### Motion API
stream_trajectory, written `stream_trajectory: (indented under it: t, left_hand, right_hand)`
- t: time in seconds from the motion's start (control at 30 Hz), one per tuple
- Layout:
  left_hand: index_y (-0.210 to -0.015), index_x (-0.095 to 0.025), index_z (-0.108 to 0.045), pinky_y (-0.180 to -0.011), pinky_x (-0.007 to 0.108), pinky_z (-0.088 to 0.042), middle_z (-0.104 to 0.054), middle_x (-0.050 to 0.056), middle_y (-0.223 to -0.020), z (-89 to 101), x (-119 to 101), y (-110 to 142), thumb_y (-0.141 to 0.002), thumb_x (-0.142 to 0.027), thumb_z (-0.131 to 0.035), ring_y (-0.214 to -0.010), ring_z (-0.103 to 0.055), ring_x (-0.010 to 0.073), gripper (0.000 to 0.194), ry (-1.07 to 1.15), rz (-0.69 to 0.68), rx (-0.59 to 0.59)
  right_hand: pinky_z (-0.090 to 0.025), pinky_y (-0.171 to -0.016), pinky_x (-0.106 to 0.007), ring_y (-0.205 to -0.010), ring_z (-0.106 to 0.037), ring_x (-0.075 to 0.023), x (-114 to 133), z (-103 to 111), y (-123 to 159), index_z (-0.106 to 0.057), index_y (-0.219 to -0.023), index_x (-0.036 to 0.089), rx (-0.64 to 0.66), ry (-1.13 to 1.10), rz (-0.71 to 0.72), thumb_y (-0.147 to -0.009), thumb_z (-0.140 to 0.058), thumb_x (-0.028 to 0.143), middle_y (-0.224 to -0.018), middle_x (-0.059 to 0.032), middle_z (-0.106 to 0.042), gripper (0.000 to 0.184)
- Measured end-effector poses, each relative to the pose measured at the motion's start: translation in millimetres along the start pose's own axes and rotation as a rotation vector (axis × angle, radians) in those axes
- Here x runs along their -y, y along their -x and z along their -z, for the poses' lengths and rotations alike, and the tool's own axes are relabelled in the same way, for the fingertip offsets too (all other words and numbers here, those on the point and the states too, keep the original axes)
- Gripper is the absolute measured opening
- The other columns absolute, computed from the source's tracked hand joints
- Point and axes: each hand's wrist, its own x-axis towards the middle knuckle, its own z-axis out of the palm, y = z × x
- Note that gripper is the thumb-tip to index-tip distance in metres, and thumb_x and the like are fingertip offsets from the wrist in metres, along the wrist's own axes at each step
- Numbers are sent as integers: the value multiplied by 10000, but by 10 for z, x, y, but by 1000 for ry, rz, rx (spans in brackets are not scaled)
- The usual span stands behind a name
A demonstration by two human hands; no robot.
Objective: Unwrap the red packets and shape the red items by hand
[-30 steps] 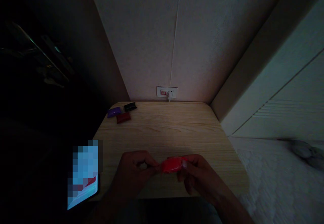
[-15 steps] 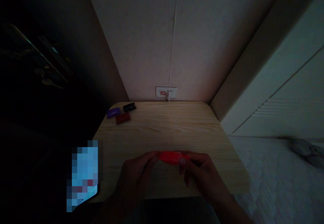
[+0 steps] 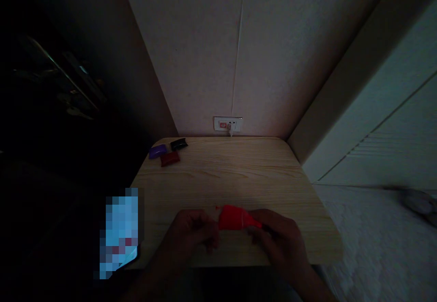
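Observation:
A bright red packet (image 3: 232,218), apparently of soft plastic, is held above the near part of the wooden tabletop (image 3: 239,174). My right hand (image 3: 282,234) pinches its narrowed right end between thumb and fingers. At the left end, my left hand (image 3: 193,234) has its fingers curled in a pinch at the packet's edge, where a pale, see-through bit with a red speck shows. The dim light blurs the fingertips. Three small packets lie at the table's far left corner: a purple packet (image 3: 157,151), a black packet (image 3: 179,144) and a dark red packet (image 3: 170,158).
A lit phone-like screen (image 3: 121,229), partly pixelated, is at the table's left edge. On the wall behind the table is a socket plate (image 3: 228,123) with something plugged in. A pale quilted surface (image 3: 368,238) lies to the right, and a dark door with a handle stands left.
The red packet now shows a broader face and its right end tapers into my right hand. My left fingers have shifted lower along its left edge. The view has moved slightly.

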Motion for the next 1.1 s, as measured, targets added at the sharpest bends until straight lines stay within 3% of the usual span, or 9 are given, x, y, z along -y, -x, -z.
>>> stream_trajectory:
  t: [0.17,0.37,0.47,0.63,0.83,0.93,1.1]
  left_hand:
    - [-607,-154,-644,-513,242,-448,-669,42,-542,-32,-57,1,-798,-510,-744,-487,-576,139,416,-144,-62,1]
    - [-602,-193,-605,-549,254,-445,-619,19,-525,-150,-30,-22,-960,-524,-513,-506,-575,156,497,-415,-267,-220]
    - [-644,-186,-667,-625,262,-476,-676,32,-595,-132,-53,-23,-972,-476,-510,-598,-635,178,465,-516,-310,-222]
    - [-679,-164,-776,-674,274,-510,-763,59,-671,0,-127,-48,-840,-390,-696,-657,-684,197,289,-331,-175,-49]
    - [-528,-148,-707,-576,235,-448,-680,35,-536,3,-56,-113,-668,-345,-854,-535,-581,131,283,-58,-109,-101]
    - [-571,-139,-707,-552,242,-449,-675,47,-568,-67,-45,-119,-714,-444,-823,-550,-580,141,356,-3,-142,-93]
    - [-535,-176,-595,-473,248,-422,-621,33,-513,-206,-51,-85,-852,-636,-627,-455,-539,136,560,-154,-201,-152]
  right_hand:
    - [-532,-536,-257,-570,-668,-167,34,-29,3,-825,-1026,227,0,27,-35,-933,-702,307,-781,-65,-771,173]
    - [-570,-647,-303,-670,-709,-211,6,-228,45,-798,-968,224,-113,187,45,-934,-696,289,-822,-74,-789,126]
    - [-576,-669,-312,-708,-718,-221,-6,-243,55,-792,-1007,229,-150,222,76,-941,-683,254,-863,-82,-795,130]
    - [-568,-668,-299,-740,-725,-218,-6,-187,49,-797,-1016,223,-143,215,82,-944,-669,247,-889,-85,-795,149]
    - [-515,-576,-282,-615,-660,-187,37,-230,59,-802,-1010,202,-124,162,10,-956,-657,311,-750,-63,-756,189]
    - [-507,-581,-284,-624,-661,-189,47,-262,61,-801,-994,203,-121,141,-12,-965,-642,320,-749,-62,-754,200]
    - [-513,-619,-297,-640,-657,-200,46,-269,42,-799,-931,210,-151,160,-8,-942,-667,316,-757,-67,-751,170]
